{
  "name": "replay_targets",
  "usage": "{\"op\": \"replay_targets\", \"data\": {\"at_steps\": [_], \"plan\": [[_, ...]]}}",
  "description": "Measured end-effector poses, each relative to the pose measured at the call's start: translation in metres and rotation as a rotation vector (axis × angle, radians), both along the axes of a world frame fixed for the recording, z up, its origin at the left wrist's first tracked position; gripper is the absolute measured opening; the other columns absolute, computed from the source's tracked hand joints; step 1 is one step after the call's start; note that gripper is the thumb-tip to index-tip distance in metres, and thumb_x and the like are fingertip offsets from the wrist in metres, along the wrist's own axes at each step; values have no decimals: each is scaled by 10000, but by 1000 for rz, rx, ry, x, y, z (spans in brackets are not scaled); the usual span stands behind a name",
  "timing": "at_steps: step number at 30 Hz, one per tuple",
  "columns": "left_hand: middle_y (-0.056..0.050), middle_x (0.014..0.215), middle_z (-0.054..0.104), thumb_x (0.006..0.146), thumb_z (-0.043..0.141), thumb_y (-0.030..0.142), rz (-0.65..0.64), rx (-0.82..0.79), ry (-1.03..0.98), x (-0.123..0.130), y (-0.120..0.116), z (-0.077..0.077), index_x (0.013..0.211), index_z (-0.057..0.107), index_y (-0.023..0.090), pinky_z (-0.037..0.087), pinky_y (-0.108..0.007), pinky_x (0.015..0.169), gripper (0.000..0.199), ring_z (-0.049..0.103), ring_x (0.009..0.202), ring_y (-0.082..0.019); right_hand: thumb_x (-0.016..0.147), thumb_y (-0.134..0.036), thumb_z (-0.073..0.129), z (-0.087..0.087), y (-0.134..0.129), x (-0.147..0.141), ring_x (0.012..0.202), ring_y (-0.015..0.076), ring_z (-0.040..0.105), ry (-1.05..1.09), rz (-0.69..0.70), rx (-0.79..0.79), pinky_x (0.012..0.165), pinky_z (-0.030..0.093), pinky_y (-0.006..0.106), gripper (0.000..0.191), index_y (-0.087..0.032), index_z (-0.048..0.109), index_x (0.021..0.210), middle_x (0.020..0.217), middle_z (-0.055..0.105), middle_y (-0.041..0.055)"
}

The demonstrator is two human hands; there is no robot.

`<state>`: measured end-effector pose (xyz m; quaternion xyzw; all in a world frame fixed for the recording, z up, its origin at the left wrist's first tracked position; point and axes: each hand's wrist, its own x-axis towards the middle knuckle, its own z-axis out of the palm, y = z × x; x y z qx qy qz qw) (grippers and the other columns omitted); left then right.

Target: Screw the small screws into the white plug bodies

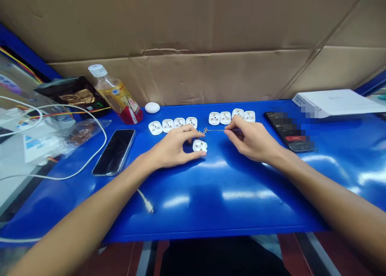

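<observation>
A small white rounded-square plastic piece (199, 145) with metal parts inside lies on the blue table. My left hand (177, 145) curves round it, thumb at its near edge and fingers at its far side, closed on it. My right hand (250, 137) pinches a thin metal rod (215, 130), held nearly level and pointing left. At the rod's far tip sits a little heap of tiny metal parts (205, 130), too small to name. Behind my left hand stands a row of similar white pieces (167, 125); another row (225, 117) lies behind my right hand.
On the left are a phone (114, 152), a drink bottle (119, 95), a white oval object (152, 107) and looping white cable (104, 127). A cable plug (148, 206) lies near the front. To the right are a dark phone (289, 131) and a white box (337, 101).
</observation>
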<state>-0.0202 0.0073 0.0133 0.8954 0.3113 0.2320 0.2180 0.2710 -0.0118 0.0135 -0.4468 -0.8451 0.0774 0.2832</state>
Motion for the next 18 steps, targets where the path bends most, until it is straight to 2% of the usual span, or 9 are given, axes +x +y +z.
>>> {"op": "replay_targets", "data": {"at_steps": [3, 9, 14, 18], "plan": [[-90, 1105, 751, 932, 823, 483, 23, -15, -17, 1, -1, 0, 1338, 766, 179, 551, -360, 866, 510, 690, 925, -225, 1038, -231, 590, 1, -1, 1, 712, 226, 716, 31, 6, 35, 636, 495, 332, 46, -255, 574, 1002, 892, 755, 38], [-86, 1109, 797, 971, 779, 428, 214, -70, -188, 4, 1, 2, 1226, 808, 188, 554, -353, 843, 351, 702, 892, -203, 969, -182, 680, 9, -12, -5, 642, 186, 692, 127, 32, 245, 614, 509, 319, 118, -266, 597, 969, 838, 750, -4], [-97, 1197, 827, 933, 826, 410, 208, -247, -328, 6, 1, 2, 1223, 824, 184, 586, -355, 884, 368, 749, 963, -222, 946, -164, 705, 15, -21, -9, 660, 184, 716, 136, 57, 352, 598, 516, 311, 144, -269, 606, 960, 827, 763, -15], [-77, 1110, 855, 955, 806, 435, 218, -296, -321, 8, -2, 5, 1120, 871, 207, 585, -346, 858, 288, 774, 992, -247, 945, -167, 713, 15, -23, -9, 684, 183, 731, 144, 67, 379, 604, 530, 305, 141, -265, 613, 961, 833, 769, -16]]}}
